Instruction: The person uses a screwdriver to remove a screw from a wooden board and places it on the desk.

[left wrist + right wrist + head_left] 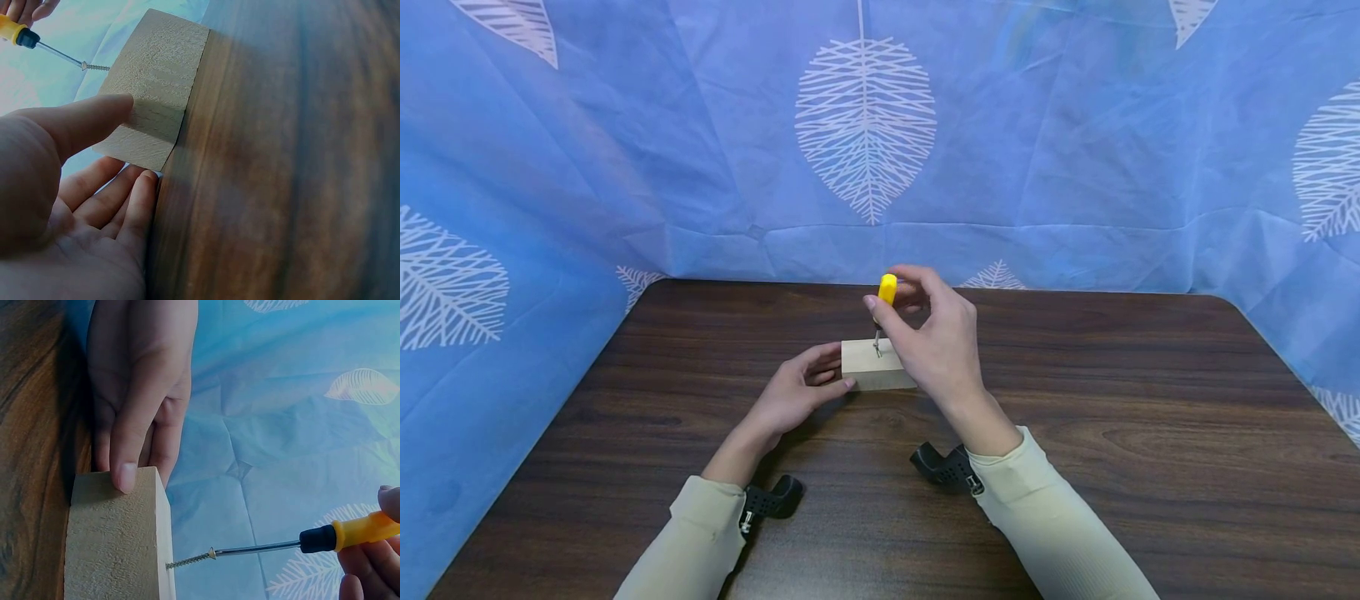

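Note:
A pale wooden block (pixel 880 381) lies on the table, its left end held by my left hand (pixel 792 393). The left thumb (pixel 103 119) presses on the near face, while the fingers reach around the end and behind. Out of the block's top stands a screw (pixel 190 560), most of its thread showing and its tip in the wood. My right hand (pixel 946 346) pinches the yellow handle of a screwdriver (pixel 887 289) between thumb and fingers. In the right wrist view the screwdriver's shaft (pixel 257 549) meets the screw head, roughly in line with it.
Dark wood-grain table (pixel 1112 500) spreads around the block. Behind it and along the left hangs a blue cloth (pixel 1037 125) with white leaf prints. Black wrist mounts (pixel 942 467) sit at both cuffs, low over the table.

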{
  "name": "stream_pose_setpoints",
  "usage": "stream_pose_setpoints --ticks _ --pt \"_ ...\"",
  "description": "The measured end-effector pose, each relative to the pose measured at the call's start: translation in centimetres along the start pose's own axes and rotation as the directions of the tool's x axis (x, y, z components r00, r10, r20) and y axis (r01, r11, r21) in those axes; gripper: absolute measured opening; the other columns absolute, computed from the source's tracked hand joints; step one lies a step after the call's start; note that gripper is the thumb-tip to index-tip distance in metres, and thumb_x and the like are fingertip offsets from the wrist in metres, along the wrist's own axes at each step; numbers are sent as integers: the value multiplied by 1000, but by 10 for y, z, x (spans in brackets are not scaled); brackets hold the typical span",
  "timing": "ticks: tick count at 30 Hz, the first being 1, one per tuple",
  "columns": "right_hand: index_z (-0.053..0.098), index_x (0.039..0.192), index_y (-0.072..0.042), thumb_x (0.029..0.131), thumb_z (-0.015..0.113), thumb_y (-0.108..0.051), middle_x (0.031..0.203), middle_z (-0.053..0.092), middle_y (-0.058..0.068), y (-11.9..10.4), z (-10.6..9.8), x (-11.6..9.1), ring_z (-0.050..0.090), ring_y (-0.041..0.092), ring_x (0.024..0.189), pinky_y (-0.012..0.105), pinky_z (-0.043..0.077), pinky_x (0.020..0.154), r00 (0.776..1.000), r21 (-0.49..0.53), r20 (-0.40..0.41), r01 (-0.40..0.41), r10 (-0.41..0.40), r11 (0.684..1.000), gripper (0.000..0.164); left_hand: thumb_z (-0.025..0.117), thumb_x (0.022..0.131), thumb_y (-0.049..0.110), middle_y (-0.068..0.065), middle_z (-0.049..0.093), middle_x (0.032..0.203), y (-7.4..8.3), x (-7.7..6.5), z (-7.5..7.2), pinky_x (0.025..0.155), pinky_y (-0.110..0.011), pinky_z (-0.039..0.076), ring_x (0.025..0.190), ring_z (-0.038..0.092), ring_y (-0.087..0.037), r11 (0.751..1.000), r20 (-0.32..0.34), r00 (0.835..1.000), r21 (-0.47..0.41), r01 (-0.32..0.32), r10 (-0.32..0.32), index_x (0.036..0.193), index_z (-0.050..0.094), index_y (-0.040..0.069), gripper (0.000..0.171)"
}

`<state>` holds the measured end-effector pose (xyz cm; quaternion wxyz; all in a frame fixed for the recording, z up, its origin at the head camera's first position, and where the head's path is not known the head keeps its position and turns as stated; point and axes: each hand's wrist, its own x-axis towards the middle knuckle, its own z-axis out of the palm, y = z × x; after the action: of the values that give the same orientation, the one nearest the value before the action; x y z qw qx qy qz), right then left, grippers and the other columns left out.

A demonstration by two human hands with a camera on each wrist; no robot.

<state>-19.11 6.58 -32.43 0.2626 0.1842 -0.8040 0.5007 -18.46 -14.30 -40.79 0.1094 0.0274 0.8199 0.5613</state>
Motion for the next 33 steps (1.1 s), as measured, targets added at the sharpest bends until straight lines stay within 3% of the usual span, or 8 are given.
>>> stream_pose_setpoints --ticks 3,9,16,29,33 --pt "70 123 -7 94 86 -21 104 81 7 -1 0 0 74 21 91 41 62 80 1000 5 1 -3 3 1000 36 77 103 22 -13 55 162 0 0 0 127 -48 47 152 52 -32 1000 2 1000 -2 -4 4 162 48 15 66" --pt "74 109 -9 96 84 -18 101 82 5 -2 1 0 76 18 96 41 61 83 1000 43 11 -12 12 999 19 77 103 23 -13 55 162 0 -1 -1 127 -48 47 151 53 -33 1000 5 1000 -3 -7 7 162 49 15 66" --pt "73 115 -6 95 80 -14 102 80 9 -1 1 0 75 26 96 41 60 87 1000 31 22 -18 17 999 23 77 103 23 -13 55 162 0 -1 0 127 -48 47 151 53 -33 1000 4 1000 1 -7 7 162 48 15 66" --pt "69 118 -6 99 69 -10 106 77 7 -2 5 -1 68 21 94 40 58 80 998 38 70 -9 6 999 20 77 102 23 -12 55 162 1 -1 0 127 -48 47 151 53 -31 1000 2 1000 -3 2 -2 162 48 15 67" --pt "68 119 -6 101 68 -13 108 76 8 -1 5 -1 68 23 96 47 61 84 997 49 79 -20 16 999 20 77 102 23 -11 55 161 1 0 1 127 -47 47 151 53 -31 1000 -1 1000 0 4 -4 162 49 16 66"
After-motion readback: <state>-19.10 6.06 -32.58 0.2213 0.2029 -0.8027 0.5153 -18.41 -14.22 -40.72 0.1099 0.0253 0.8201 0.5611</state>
